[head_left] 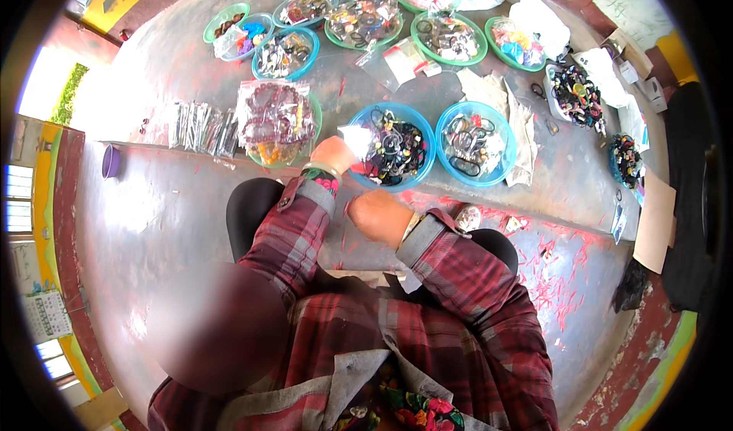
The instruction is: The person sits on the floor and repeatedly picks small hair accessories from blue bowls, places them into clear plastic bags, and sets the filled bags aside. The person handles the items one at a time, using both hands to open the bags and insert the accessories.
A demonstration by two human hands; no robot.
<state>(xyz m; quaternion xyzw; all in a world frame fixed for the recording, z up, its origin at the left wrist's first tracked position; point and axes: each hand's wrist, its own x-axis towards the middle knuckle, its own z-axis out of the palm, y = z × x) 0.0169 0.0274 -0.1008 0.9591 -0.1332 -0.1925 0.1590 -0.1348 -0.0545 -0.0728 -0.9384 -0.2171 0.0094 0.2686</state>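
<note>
My left hand (334,154) is closed on a small clear plastic bag (356,141) at the left rim of a blue basket (430,164). That basket holds a heap of dark cords and small trinkets (393,145). My right hand (380,216) hovers just in front of the basket, its fingers curled under; what it holds, if anything, is hidden. To the right stands a second blue basket (510,167) with bagged black bands and pale pieces (471,150). On the left, bags of dark red beads (271,114) rest over a green basket (316,114).
Clear packets (202,128) lie in a row at the left on the grey platform (214,80). More blue and green baskets line its far side. A white tray (556,103) of trinkets stands at right, near a cardboard sheet (655,221). Red scraps (561,278) litter the floor.
</note>
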